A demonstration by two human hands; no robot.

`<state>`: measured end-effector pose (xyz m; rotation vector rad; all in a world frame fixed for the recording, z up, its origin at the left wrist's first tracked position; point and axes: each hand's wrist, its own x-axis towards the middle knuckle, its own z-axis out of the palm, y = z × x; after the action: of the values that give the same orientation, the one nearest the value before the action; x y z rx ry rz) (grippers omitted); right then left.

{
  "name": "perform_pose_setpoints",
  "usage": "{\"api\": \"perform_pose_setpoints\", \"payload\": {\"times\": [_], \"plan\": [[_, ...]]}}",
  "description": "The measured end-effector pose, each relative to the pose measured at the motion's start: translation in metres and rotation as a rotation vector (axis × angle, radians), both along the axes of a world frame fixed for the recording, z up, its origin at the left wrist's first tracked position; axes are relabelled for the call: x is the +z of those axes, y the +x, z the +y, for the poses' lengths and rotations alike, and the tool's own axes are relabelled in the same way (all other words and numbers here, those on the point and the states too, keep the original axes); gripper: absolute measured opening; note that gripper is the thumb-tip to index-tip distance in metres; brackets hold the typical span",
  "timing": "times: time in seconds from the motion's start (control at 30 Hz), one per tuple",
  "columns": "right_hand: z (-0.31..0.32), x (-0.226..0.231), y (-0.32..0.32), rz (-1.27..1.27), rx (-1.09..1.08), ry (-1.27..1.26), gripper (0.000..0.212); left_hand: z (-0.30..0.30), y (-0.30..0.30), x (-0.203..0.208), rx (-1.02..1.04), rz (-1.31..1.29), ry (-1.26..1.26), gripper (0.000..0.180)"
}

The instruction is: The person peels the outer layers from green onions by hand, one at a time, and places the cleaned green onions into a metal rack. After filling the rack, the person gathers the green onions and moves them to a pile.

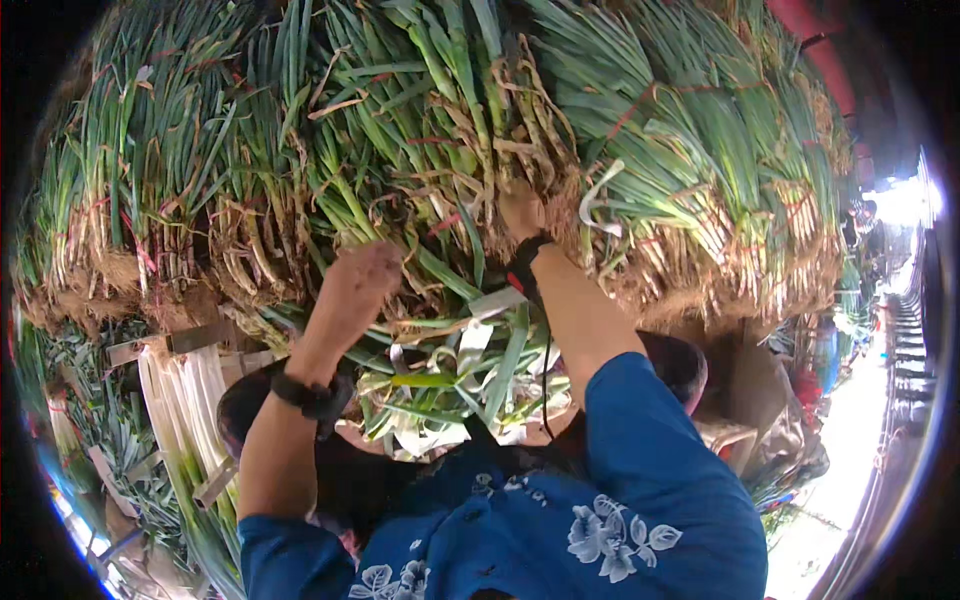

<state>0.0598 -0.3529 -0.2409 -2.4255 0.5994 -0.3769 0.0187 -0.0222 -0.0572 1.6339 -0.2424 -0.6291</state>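
Note:
My right hand point(522, 212) is closed round the lower ends of soil-covered green onions point(530, 110) with dry brown outer leaves, their green tops pointing away from me. To its left, my left hand point(365, 272) has its fingers bent at the lower end of a green onion stalk point(348, 205); the hand's back hides part of its grip. Beneath my hands, stripped leaves point(450, 385) lie in a loose heap between my knees. A flat pale grey piece point(497, 302) rests below my right wrist; I cannot tell what it is.
Bundles of green onions tied with red bands point(140, 200) are stacked along the far left. More tied bundles point(700, 190) lie at the right, roots toward me. Cleaned white-stemmed stalks point(185, 390) sit by my left elbow. A translucent plastic bag point(775, 420) is beyond my right arm.

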Motion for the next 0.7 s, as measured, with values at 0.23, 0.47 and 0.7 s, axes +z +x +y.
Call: {"api": "perform_pose_setpoints", "payload": {"times": [0.23, 0.47, 0.7], "plan": [[0.043, 0.014, 0.031, 0.576, -0.140, 0.266, 0.064, 0.010, -0.011, 0.018, -0.016, 0.020, 0.156, 0.023], [0.028, 0.014, 0.036, 0.360, -0.112, 0.752, 0.048, 0.006, -0.009, 0.019, -0.038, -0.030, 0.157, 0.019], [0.029, 0.092, -0.019, -0.293, 0.618, 0.093, 0.025, 0.015, -0.014, 0.005, 0.013, -0.136, 0.161, 0.024]]}}
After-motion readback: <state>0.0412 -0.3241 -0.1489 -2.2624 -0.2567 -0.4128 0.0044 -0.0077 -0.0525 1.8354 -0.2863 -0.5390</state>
